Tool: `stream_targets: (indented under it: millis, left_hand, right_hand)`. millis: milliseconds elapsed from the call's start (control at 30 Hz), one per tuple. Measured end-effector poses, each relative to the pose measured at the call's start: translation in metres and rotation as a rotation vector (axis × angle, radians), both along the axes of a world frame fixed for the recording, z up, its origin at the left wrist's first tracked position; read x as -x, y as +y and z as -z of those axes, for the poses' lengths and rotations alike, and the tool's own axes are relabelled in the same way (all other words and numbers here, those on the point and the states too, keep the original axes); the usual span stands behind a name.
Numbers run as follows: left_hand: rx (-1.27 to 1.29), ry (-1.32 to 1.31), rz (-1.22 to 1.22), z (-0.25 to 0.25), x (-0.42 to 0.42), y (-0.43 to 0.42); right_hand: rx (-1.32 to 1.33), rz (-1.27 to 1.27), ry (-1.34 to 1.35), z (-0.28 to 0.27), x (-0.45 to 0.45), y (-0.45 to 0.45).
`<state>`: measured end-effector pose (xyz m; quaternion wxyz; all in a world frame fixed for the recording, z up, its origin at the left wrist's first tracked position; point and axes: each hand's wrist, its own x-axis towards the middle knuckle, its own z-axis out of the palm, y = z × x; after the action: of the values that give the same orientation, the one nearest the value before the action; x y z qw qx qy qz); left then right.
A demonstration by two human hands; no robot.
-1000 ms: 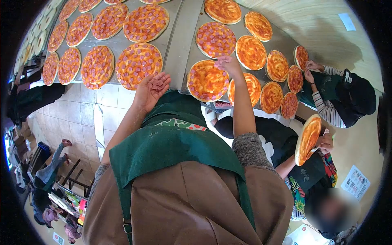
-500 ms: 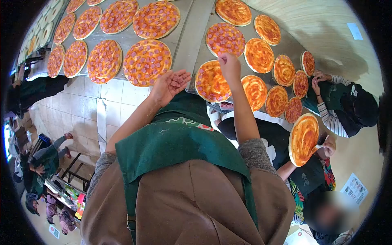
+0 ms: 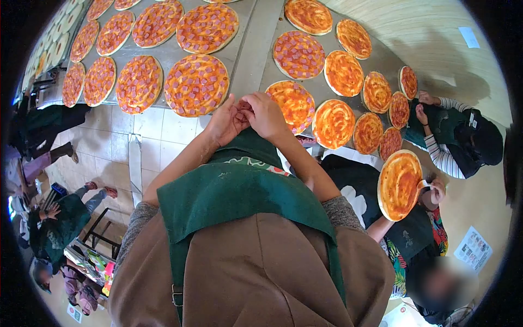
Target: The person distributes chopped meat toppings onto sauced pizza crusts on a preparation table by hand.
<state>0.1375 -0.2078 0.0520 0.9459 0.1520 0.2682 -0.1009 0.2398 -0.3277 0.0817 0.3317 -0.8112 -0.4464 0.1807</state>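
Note:
My left hand (image 3: 226, 121) is cupped, palm up, at the table's front edge, around diced ham that the earlier view shows in its palm. Over it, my right hand (image 3: 265, 115) dips bent fingertips into that palm; what they pinch is hidden. Just right of my hands lies a pizza (image 3: 294, 104) with sauce and ham cubes mostly along its rim. Behind it sits a pizza covered with ham cubes (image 3: 298, 54). Left of my hands is another ham-topped pizza (image 3: 196, 85).
Several sauced pizza bases (image 3: 333, 124) cover the right of the metal table (image 3: 249, 60). A person at the right holds up a sauced base (image 3: 400, 185) and a spreading tool (image 3: 424, 184). Another person in striped sleeves (image 3: 436, 150) stands farther along. People and a black stool frame (image 3: 101, 234) are at left.
My right hand has moved from above the partly topped pizza back and left to my left palm. The person at right has shifted the held base slightly left.

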Motion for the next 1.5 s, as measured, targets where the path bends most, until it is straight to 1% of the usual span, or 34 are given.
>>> stream_targets:
  millis: [100,133,200,233,333,400,467,567,600,667,767,867,967,1067,1167,1267,1367,1467,1500]
  left_hand:
    - [0.053,-0.048,-0.017,0.002,-0.001,0.000]
    - [0.023,-0.012,-0.022,0.001,-0.001,-0.001]
    - [-0.040,0.058,-0.032,-0.002,-0.003,-0.002]
    - [-0.051,0.052,-0.030,-0.005,-0.003,-0.002]
    - [-0.100,0.037,-0.026,-0.017,-0.002,-0.001]
    - [-0.156,0.033,-0.035,-0.024,-0.002,-0.003]
    - [-0.161,0.032,-0.038,-0.022,-0.002,-0.003]
    - [-0.168,0.033,-0.047,-0.019,-0.002,-0.003]
    - [-0.170,0.035,-0.050,-0.017,-0.002,-0.003]
    - [-0.155,0.118,-0.083,-0.010,-0.002,-0.002]
    - [-0.150,0.186,-0.115,-0.001,0.003,0.002]
    - [-0.162,0.194,-0.140,0.006,0.009,0.008]
    - [-0.171,0.190,-0.167,0.003,0.011,0.014]
    - [-0.164,0.175,-0.192,0.003,0.014,0.019]
    - [-0.177,0.194,-0.187,0.002,0.015,0.022]
    - [-0.174,0.205,-0.189,0.001,0.017,0.023]
    - [-0.149,0.190,-0.202,0.005,0.020,0.027]
    - [-0.160,0.209,-0.210,0.005,0.022,0.030]
    - [-0.171,0.222,-0.211,0.005,0.022,0.031]
  right_hand:
    - [-0.052,0.038,0.129,0.001,-0.003,-0.001]
    - [-0.078,0.052,0.178,0.003,-0.005,-0.002]
    - [-0.169,0.150,0.631,0.007,-0.010,-0.006]
    - [-0.213,0.199,0.859,0.009,-0.013,-0.008]
    - [-0.393,0.210,1.423,0.011,-0.024,-0.018]
    - [-0.390,0.236,1.525,0.008,-0.025,-0.022]
    - [-0.400,0.254,1.601,0.006,-0.024,-0.024]
    - [-0.393,0.217,1.487,0.012,-0.025,-0.029]
    - [-0.395,0.252,1.488,0.016,-0.027,-0.032]
    - [-0.396,0.320,1.491,0.028,-0.037,-0.039]
    - [-0.282,0.520,1.279,0.040,-0.053,-0.051]
    - [-0.276,0.536,1.121,0.072,-0.070,-0.066]
    - [-0.206,0.553,1.055,0.089,-0.080,-0.075]
    - [-0.264,0.504,1.032,0.115,-0.090,-0.080]
    - [-0.243,0.528,0.996,0.121,-0.096,-0.072]
    - [-0.203,0.554,0.955,0.100,-0.097,-0.055]
    - [-0.088,0.576,0.843,0.100,-0.103,-0.047]
    - [-0.219,0.521,0.873,0.124,-0.107,-0.047]
    - [-0.160,0.507,0.781,0.132,-0.108,-0.047]
